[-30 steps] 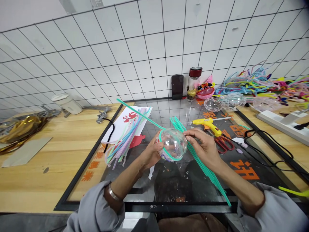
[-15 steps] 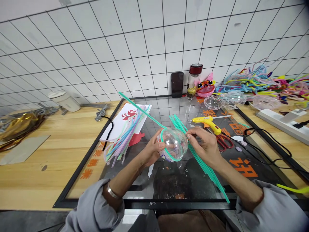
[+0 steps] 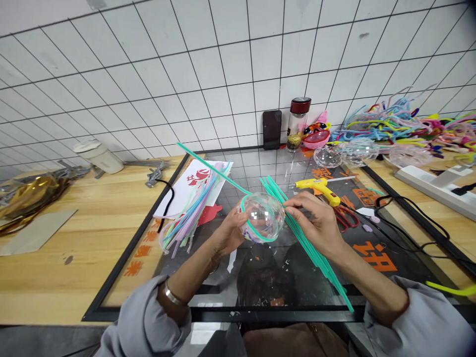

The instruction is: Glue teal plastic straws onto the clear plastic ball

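My left hand (image 3: 230, 232) is closed around the left side of a clear plastic ball (image 3: 265, 214), which is tilted above the table. A green pipe cleaner (image 3: 211, 167) curves along the ball under my left thumb, its long free end sticking out to the upper left. At the ball's right edge, my right hand (image 3: 315, 218) has thumb and forefinger pinched together on the rim. Beneath that hand, a bundle of green pipe cleaners (image 3: 316, 255) lies slantwise on the dark glass tabletop (image 3: 267, 163).
Right of my hands lie a yellow glue gun (image 3: 320, 188), red-handled scissors (image 3: 346, 219) and a black cord (image 3: 405, 243). Pastel pipe cleaners (image 3: 197, 208) rest over white paper (image 3: 169, 198) on the left. A phone (image 3: 271, 130) and a glass bottle (image 3: 297, 124) stand against the tiled wall.
Both hands and the ball have shifted slightly left and up. The pipe cleaner's free end has moved left with them, and the grips look the same.
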A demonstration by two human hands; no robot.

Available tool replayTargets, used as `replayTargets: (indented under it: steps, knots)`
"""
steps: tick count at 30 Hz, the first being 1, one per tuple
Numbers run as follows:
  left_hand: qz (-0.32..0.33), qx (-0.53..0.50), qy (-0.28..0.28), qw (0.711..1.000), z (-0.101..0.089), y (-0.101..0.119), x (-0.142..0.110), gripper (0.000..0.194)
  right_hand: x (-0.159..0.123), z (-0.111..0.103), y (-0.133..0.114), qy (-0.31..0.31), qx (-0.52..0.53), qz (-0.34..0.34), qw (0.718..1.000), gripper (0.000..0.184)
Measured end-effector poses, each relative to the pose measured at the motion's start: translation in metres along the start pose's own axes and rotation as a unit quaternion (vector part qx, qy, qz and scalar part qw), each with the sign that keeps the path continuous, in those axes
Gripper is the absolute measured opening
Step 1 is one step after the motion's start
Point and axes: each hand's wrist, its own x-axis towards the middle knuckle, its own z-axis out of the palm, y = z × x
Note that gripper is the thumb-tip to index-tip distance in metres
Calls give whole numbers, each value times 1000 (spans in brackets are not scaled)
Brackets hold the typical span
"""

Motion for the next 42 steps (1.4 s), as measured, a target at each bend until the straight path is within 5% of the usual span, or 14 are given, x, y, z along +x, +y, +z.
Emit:
replayTargets:
  steps: [10,17,28,32,37,42]
  knots:
    - [-6,15,25,1000,5,3,-1,75,-2,3,7,51,-161,-181,969,11]
    - [-10,32,51,998,12,6,-2,80,-4,5,9,43,-213,-182,959,12]
    - [37,126,112,985,16,2,-2,83,-1,1,2,68,-103,-20,992,24]
    - [83,224,128,963,15,2,0,75,6,-12,19,118,-129,12,984,11]
    - [102,289,137,942,16,5,-2,74,19,-43,59,165,-256,98,947,26]
    - [113,303,150,934,19,6,-2,73,23,-55,76,-19,-465,236,853,45]
